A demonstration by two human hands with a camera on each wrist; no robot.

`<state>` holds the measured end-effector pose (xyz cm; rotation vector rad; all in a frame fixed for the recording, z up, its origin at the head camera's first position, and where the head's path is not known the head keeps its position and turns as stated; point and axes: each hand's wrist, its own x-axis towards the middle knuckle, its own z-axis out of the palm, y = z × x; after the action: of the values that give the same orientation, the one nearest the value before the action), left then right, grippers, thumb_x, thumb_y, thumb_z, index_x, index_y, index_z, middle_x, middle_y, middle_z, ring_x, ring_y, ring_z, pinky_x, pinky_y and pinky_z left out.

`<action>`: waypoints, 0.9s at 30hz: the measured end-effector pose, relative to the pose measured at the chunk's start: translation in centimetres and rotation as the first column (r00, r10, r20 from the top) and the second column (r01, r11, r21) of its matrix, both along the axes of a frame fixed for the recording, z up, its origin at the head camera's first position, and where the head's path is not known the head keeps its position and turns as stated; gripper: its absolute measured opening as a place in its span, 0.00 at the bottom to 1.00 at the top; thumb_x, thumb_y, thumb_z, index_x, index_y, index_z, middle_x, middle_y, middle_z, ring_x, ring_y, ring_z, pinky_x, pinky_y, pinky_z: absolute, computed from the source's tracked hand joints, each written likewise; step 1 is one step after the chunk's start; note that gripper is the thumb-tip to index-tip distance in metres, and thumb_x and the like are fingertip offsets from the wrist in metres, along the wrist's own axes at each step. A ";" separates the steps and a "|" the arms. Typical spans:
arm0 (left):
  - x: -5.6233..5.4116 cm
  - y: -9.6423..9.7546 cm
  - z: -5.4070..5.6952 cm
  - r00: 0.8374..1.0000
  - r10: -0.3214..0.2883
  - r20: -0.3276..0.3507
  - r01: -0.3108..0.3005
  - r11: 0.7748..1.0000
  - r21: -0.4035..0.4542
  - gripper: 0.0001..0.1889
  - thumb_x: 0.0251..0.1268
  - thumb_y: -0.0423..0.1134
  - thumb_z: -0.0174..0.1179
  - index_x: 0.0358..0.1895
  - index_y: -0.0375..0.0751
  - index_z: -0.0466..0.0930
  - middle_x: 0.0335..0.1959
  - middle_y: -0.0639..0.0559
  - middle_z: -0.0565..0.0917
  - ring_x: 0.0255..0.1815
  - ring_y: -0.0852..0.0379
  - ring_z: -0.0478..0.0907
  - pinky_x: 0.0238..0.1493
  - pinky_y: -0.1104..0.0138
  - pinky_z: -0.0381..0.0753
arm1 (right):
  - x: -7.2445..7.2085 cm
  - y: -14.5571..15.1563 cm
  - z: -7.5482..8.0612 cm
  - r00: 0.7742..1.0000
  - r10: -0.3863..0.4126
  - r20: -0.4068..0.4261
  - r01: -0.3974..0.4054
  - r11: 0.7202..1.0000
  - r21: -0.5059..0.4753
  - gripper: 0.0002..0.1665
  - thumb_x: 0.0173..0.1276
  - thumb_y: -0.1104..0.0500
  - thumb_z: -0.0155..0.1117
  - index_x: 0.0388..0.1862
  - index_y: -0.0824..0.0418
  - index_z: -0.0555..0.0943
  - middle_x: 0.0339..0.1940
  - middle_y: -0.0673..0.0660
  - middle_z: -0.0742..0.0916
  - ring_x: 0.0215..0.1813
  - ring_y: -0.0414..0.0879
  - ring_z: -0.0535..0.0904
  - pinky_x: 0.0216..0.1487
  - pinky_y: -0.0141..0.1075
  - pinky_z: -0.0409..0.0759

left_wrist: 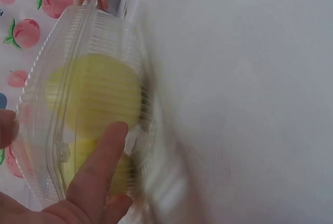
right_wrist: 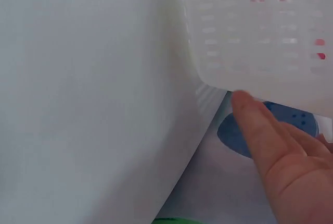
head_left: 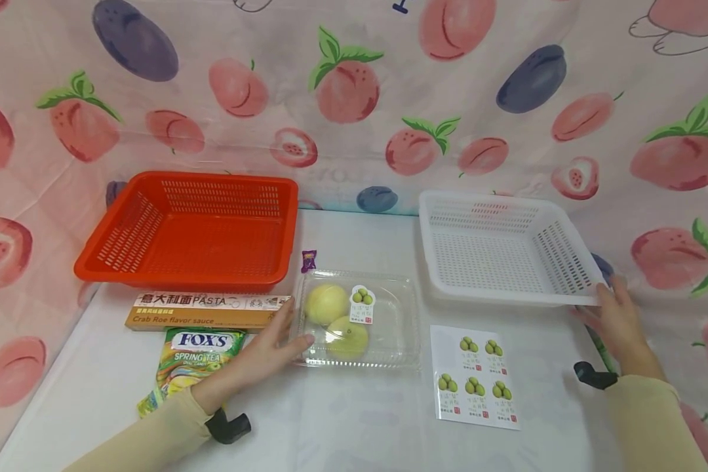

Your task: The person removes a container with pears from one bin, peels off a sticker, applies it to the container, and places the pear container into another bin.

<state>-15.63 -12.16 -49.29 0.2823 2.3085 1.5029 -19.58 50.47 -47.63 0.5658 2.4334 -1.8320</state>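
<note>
A clear plastic clamshell box (head_left: 392, 328) with two pale yellow-green round fruits (head_left: 347, 337) lies at the middle of the table. Its lid bears a fruit-picture sticker (head_left: 362, 305). My left hand (head_left: 265, 357) holds the box by its left end, thumb at the front corner and fingers along the side. In the left wrist view, a digit lies along the box wall beside the fruit (left_wrist: 99, 96). At the right, my right hand (head_left: 619, 328) grips the near right corner of a white plastic basket (head_left: 507, 298), one fingertip low at its corner in the right wrist view.
A red basket (head_left: 183, 278) stands at the back left. Before it lie a pasta box (head_left: 200, 313) and a FOX'S candy bag (head_left: 195, 360). A small purple-wrapped candy (head_left: 309, 260) lies behind the clamshell box. A sheet of fruit stickers (head_left: 474, 380) is on the table before the white basket.
</note>
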 end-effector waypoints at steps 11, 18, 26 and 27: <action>-0.2 0.8 -0.4 0.999 0.005 0.048 -0.011 0.993 0.114 0.46 0.71 0.53 0.57 0.80 0.52 0.35 0.79 0.48 0.39 0.77 0.44 0.38 0.71 0.47 0.45 | -0.5 0.8 -0.2 0.998 0.029 -0.052 -0.048 0.917 -0.396 0.39 0.78 0.44 0.48 0.78 0.28 0.41 0.80 0.46 0.47 0.77 0.52 0.45 0.60 0.53 0.57; -0.6 1.4 -0.8 0.993 0.038 0.110 -0.060 0.978 0.198 0.42 0.73 0.48 0.55 0.80 0.53 0.37 0.79 0.49 0.37 0.77 0.44 0.35 0.71 0.47 0.45 | -0.6 1.3 0.0 0.998 0.038 -0.058 -0.060 0.891 -0.450 0.37 0.76 0.44 0.50 0.78 0.29 0.48 0.80 0.46 0.49 0.72 0.44 0.61 0.60 0.55 0.57; -0.6 1.6 -0.5 0.991 0.060 0.124 -0.089 0.965 0.247 0.40 0.74 0.42 0.55 0.80 0.48 0.41 0.79 0.46 0.41 0.77 0.41 0.38 0.70 0.46 0.50 | -0.6 1.3 0.2 0.999 0.042 -0.035 -0.053 0.890 -0.453 0.38 0.76 0.44 0.51 0.78 0.30 0.46 0.80 0.47 0.47 0.69 0.44 0.65 0.60 0.56 0.57; -0.5 1.6 -0.3 0.990 0.059 0.131 -0.092 0.962 0.256 0.40 0.74 0.42 0.55 0.80 0.48 0.40 0.79 0.46 0.40 0.77 0.40 0.38 0.69 0.46 0.52 | -0.6 1.4 0.2 0.998 0.045 -0.036 -0.056 0.891 -0.450 0.38 0.76 0.44 0.51 0.78 0.30 0.46 0.80 0.47 0.47 0.70 0.44 0.63 0.60 0.56 0.57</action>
<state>-16.17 -10.60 -49.64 0.1663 2.0471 1.8127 -20.15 51.82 -47.45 0.4358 1.9017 -2.2833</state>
